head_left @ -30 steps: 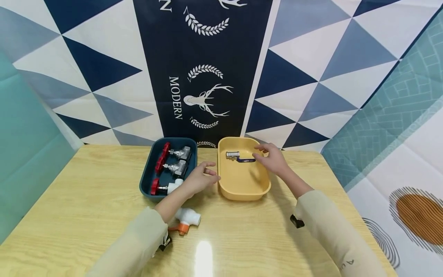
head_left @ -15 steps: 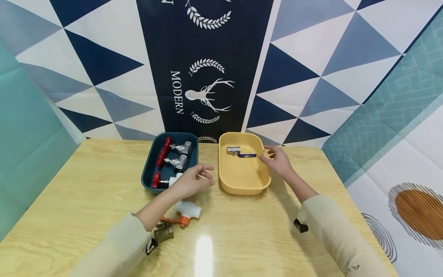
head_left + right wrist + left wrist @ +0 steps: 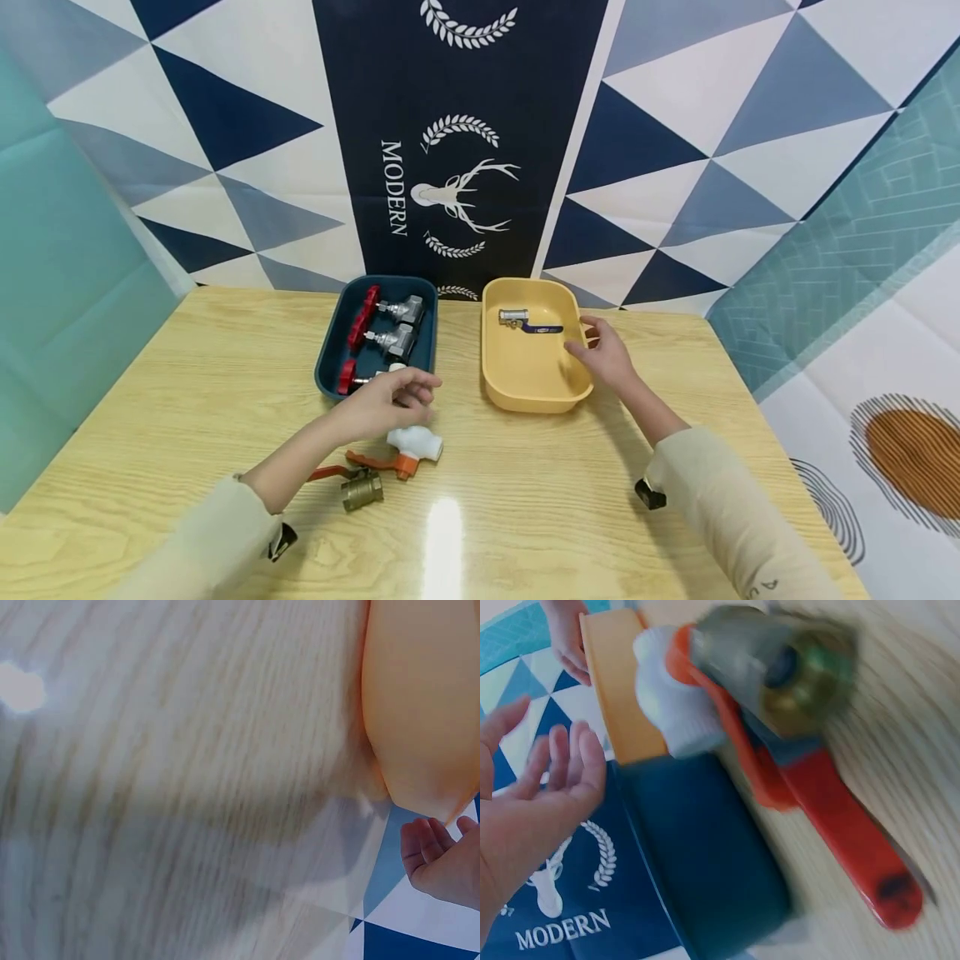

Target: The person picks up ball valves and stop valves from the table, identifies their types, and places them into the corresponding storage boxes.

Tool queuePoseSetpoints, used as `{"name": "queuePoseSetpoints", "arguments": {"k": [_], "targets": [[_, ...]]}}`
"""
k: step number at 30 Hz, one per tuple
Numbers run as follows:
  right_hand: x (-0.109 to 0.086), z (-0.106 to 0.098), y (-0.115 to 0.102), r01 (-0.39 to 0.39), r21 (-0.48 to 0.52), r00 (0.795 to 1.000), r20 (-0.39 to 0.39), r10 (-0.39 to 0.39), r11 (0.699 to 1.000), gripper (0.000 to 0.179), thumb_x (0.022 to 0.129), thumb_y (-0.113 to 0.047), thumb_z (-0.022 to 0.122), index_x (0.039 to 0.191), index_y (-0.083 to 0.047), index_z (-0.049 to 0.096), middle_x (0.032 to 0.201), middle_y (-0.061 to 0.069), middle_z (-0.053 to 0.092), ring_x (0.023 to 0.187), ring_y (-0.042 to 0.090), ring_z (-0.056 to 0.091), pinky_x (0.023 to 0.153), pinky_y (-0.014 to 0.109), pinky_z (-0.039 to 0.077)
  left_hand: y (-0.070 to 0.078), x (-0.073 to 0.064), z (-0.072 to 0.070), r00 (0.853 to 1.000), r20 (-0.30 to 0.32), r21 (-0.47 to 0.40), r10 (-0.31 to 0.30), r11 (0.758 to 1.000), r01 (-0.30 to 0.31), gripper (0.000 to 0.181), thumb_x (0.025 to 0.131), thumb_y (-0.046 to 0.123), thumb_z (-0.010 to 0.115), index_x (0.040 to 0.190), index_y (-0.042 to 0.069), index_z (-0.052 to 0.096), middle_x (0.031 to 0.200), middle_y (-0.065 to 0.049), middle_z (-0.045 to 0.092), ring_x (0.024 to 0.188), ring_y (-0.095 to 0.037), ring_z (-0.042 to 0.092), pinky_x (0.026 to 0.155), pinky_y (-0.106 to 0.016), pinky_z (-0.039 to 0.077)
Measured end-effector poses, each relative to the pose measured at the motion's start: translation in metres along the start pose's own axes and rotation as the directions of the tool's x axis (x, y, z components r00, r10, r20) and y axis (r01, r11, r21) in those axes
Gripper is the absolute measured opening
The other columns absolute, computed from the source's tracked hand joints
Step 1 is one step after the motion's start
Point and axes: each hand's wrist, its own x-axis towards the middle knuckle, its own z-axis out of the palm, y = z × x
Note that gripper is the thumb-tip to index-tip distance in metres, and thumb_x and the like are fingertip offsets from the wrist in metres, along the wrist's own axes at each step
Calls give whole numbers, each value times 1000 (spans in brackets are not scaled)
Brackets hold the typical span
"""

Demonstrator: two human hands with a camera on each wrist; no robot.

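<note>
My left hand hovers with relaxed fingers at the near right corner of the dark blue bin, holding nothing. Just below it on the table lies a white plastic ball valve with an orange lever. Beside that is a brass ball valve with a red lever, large and blurred in the left wrist view. My right hand is at the right rim of the yellow bin, fingers outside and thumb over the rim, loosely bent. Inside the yellow bin lies a small metal ball valve with a blue lever.
In the dark blue bin lie two metal valves with red handwheels and a white-bodied valve with a red handwheel, partly hidden by my left hand. Both bins stand at the table's back edge against a patterned backdrop.
My left hand has drawn back leftward from beside the yellow bin, uncovering the brass ball valve. My right hand has moved from over the blue-levered valve to the bin's right rim.
</note>
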Motion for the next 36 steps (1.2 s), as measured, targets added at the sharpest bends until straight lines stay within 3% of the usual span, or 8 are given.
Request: {"name": "queuePoseSetpoints", "arguments": {"k": [4,9,18,31,36], "targets": [[-2,2,0,-41,17,999,8,41,999,65,89,-23,59,143,0,30,122,26,47,105,34,48,85,40,44,-8,-6,-6,995,87,7,55,998,-56,42,87,16,67,125,5,53,111,-18,56,95,-18,55,81,-25,49],[-3,4,1,-75,29,997,0,75,997,67,89,-22,60,144,-1,28,121,24,46,101,29,46,80,34,43,-14,-9,-8,986,135,42,93,994,-99,39,86,14,67,122,7,55,110,-17,56,100,-24,55,82,-23,49],[-5,8,3,-91,62,996,7,90,994,66,91,-21,58,145,-1,25,122,24,47,100,29,51,76,30,48,-24,-8,0,976,128,99,177,977,-191,38,84,9,69,119,2,57,110,-17,60,103,-34,54,90,-36,48],[-3,9,1,-95,60,995,17,94,994,68,91,-20,59,146,-3,23,125,26,48,105,31,51,79,33,49,-33,-8,2,977,122,192,176,961,-197,39,83,17,71,119,9,59,115,-8,61,106,-22,55,93,-40,46],[-2,9,2,-107,45,994,20,107,993,68,91,-21,59,146,-4,23,126,25,47,106,32,51,81,35,48,-37,-9,4,973,152,223,171,954,-203,41,83,19,71,121,10,58,122,-4,58,111,-22,54,93,-34,46]]}}
